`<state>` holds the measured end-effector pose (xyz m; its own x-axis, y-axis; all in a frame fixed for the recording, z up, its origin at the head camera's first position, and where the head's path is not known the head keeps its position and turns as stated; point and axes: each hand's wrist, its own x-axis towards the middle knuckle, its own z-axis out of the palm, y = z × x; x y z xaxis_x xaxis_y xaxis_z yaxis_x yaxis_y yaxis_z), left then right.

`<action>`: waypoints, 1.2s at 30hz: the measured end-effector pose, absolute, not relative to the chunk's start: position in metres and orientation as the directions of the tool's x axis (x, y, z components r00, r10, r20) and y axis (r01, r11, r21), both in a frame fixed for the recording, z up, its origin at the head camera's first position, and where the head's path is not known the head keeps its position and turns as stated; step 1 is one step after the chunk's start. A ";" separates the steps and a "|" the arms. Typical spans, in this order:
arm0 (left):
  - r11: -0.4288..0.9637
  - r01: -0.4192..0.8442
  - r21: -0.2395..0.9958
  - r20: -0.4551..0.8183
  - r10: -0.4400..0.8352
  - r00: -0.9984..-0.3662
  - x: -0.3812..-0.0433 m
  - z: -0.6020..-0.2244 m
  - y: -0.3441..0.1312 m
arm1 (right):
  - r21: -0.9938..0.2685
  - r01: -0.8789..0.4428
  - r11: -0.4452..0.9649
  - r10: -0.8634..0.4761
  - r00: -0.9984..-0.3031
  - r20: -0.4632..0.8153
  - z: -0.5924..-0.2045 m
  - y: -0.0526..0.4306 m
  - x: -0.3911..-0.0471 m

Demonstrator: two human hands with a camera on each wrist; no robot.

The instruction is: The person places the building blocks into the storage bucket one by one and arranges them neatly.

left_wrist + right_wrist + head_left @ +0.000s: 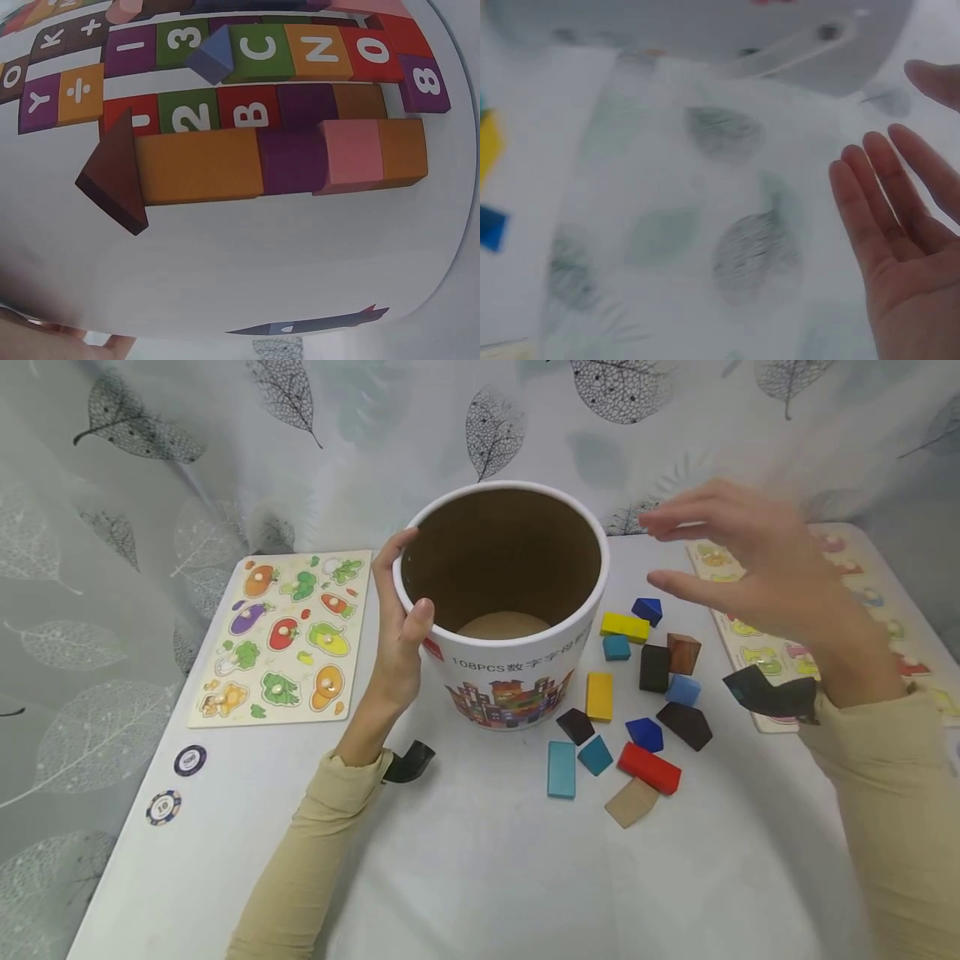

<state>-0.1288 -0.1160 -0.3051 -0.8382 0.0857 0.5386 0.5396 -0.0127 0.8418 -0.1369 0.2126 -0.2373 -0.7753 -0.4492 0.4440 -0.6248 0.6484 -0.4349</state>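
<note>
A large white bucket [510, 681] printed with a block city and lettering stands upright at the middle of the table, its visible inside bare down to the brown bottom. My left hand [396, 652] holds the bucket at its left side, thumb and a fingertip at the rim. In the left wrist view the bucket's printed wall [285, 262] fills most of the picture. My right hand [757, 560], slightly blurred, hovers right of the bucket with fingers extended and thumb apart, holding nothing. Below it lie several loose wooden blocks, among them a yellow block [625, 627] and a red block [649, 768].
A vegetable puzzle board [352, 639] lies left of the bucket. Another puzzle board [738, 643] sits at the right, partly behind my right arm. Two poker chips, a dark one [190, 761] and a paler one [163, 807], rest near the left edge. A leaf-patterned curtain [405, 435] hangs behind.
</note>
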 end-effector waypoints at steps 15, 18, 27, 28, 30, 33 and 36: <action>0.000 0.527 0.850 0.525 0.085 -0.847 -0.128 -0.305 -0.117 | -0.416 -0.329 0.848 -0.430 -0.886 -0.175 -0.345 0.250 -0.133; -0.013 0.527 0.850 0.526 0.090 -0.846 -0.128 -0.305 -0.117 | -0.402 -0.332 0.854 -0.432 -0.881 -0.192 -0.349 0.249 -0.133; -0.008 0.530 0.848 0.529 0.089 -0.844 -0.128 -0.305 -0.116 | -0.410 -0.385 0.827 -0.469 -0.874 -0.124 -0.348 0.247 -0.131; -0.009 0.531 0.847 0.529 0.089 -0.844 -0.128 -0.305 -0.116 | -0.414 -0.384 0.825 -0.468 -0.876 -0.119 -0.346 0.247 -0.131; -0.015 0.532 0.846 0.531 0.090 -0.842 -0.128 -0.305 -0.116 | -0.434 -0.383 0.816 -0.466 -0.879 -0.101 -0.340 0.247 -0.131; -0.026 0.533 0.846 0.533 0.090 -0.841 -0.128 -0.305 -0.116 | -0.469 -0.407 0.784 -0.471 -0.882 -0.023 -0.328 0.246 -0.130; -0.028 0.535 0.844 0.535 0.091 -0.840 -0.129 -0.305 -0.115 | -0.509 -0.447 0.736 -0.476 -0.876 0.080 -0.309 0.245 -0.128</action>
